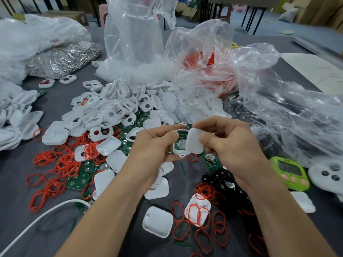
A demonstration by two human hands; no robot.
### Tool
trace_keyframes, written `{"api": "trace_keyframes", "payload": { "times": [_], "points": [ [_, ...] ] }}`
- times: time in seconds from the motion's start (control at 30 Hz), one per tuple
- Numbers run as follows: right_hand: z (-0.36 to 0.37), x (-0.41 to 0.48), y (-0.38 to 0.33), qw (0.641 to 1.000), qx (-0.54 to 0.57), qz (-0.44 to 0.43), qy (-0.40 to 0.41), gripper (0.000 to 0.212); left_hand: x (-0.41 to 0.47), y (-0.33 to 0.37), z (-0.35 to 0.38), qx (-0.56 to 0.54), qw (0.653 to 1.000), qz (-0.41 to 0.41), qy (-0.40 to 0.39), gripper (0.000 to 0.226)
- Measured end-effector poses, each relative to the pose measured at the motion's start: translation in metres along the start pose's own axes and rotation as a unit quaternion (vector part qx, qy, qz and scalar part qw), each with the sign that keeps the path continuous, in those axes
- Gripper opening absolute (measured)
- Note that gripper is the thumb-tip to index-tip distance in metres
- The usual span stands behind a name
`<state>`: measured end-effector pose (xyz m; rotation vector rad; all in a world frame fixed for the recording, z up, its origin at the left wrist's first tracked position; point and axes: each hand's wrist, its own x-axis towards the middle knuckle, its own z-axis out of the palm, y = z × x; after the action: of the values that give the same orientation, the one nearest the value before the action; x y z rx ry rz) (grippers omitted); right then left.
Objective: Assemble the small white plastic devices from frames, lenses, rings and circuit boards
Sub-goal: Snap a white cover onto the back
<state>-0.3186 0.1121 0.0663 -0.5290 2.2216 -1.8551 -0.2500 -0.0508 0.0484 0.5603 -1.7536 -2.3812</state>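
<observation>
From the head view, my left grip [154,145] pinches a small white plastic frame with a green circuit board seated inside it [179,144], held up over the middle of the grey bench [13,182]. My right grip [228,143] pinches a rounded white plastic cover [194,143] between thumb and fingers, tilted, overlapping the frame's right side but not lying flat on it. I judge this one unit about half built: the board is in and the cover is not yet pressed home. Whether its lens and ring are fitted I cannot tell. Much is left. A big heap of loose white windowed frames [111,108] lies toward the far edge, thin red rubber rings [61,164] and bare green circuit boards [78,180] are strewn toward the left, and a white square shell [157,221] lies by the near edge. White pieces piled at the left edge [18,127] may be finished units; I cannot tell.
</observation>
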Motion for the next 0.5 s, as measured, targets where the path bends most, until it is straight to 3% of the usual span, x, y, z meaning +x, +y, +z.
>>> {"api": "trace_keyframes", "payload": {
  "times": [0.13, 0.33, 0.5],
  "points": [
    [0.006, -0.004, 0.002, 0.995, -0.093, -0.043, -0.001, 0.025, 0.0, -0.002, 0.0, 0.012, 1.0, -0.004, -0.019, 0.025],
    [0.013, -0.008, -0.001, 0.986, -0.14, -0.083, 0.019, 0.031, 0.001, -0.004, -0.001, -0.015, 0.999, -0.012, -0.047, 0.027],
    [0.017, -0.01, 0.002, 0.981, -0.161, -0.098, 0.046, 0.022, 0.001, -0.006, -0.001, -0.016, 0.998, -0.017, -0.058, 0.025]
  ]
}}
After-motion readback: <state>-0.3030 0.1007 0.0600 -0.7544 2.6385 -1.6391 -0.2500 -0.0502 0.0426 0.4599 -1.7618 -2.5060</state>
